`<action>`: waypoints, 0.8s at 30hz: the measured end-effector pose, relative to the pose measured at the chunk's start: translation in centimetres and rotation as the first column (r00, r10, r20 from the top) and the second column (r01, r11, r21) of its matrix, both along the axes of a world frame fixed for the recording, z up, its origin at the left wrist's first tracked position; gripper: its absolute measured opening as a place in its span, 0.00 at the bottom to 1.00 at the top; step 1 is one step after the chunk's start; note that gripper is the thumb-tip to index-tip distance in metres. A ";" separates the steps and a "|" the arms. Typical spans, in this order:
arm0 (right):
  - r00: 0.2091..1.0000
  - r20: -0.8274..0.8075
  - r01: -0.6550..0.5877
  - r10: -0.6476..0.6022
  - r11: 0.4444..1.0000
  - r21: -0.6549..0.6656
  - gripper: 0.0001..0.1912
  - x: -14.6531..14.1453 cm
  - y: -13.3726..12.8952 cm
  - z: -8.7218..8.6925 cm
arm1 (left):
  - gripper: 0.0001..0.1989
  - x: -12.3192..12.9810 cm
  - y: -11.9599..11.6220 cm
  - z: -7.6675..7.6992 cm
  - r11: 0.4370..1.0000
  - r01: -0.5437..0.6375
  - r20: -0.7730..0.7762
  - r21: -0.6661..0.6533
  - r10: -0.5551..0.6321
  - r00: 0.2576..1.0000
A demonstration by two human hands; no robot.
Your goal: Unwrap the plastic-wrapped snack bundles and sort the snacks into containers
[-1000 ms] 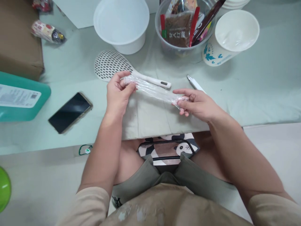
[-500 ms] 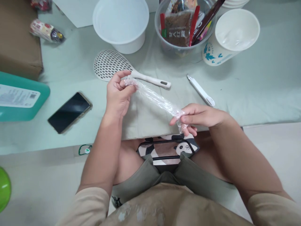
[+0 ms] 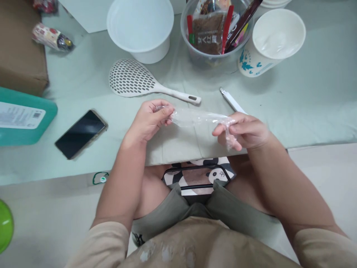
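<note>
A strip of clear plastic film [image 3: 196, 117] is stretched between my two hands, just above the near part of the table. My left hand [image 3: 152, 121] pinches its left end between thumb and fingers. At the other end my right hand [image 3: 242, 130] grips the film, and a loose tail hangs down past the fingers. Beyond my hands lies a white slotted skimmer [image 3: 134, 79], its handle pointing right. A white utility knife [image 3: 232, 100] rests just behind my right hand, which hides its lower end.
At the back stand a white tub [image 3: 141, 29], a clear bowl [image 3: 217, 61] of packets and a white paper cup [image 3: 253, 63] with clear plastic inside. On the left are a black phone [image 3: 80, 134], a teal container [image 3: 28, 132], a wrapped item [image 3: 52, 37] and a cardboard box [image 3: 21, 48].
My left hand has moved right and nearer, off the skimmer's edge. My right hand has shifted right and up, now covering part of the knife. The film looks more spread out and level.
</note>
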State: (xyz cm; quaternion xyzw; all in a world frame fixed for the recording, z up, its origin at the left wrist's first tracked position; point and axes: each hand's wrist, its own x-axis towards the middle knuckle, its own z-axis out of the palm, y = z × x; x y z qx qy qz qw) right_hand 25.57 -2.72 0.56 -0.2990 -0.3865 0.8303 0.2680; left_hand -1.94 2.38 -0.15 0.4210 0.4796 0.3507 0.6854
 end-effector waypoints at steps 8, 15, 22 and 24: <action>0.900 0.171 0.395 -0.400 0.916 0.065 0.19 -0.8 0.3 -0.3 | 0.19 0.6 -0.5 -0.1 0.993 0.115 -0.034 0.028 -0.114 0.993; 0.732 0.455 0.368 -0.506 0.857 0.361 0.32 -2.6 0.9 -2.1 | 0.17 0.7 -0.5 -1.0 0.981 0.026 -0.094 0.194 -0.008 0.996; 0.575 0.740 -0.126 -0.348 0.856 0.501 0.15 -3.0 0.7 -1.0 | 0.11 0.6 -0.5 -1.9 0.924 -0.115 -0.079 0.365 0.154 0.985; 0.699 0.689 -0.140 -0.193 0.908 0.396 0.13 -3.0 0.5 -0.5 | 0.12 0.6 -0.5 -1.9 0.919 -0.111 -0.090 0.378 0.155 0.984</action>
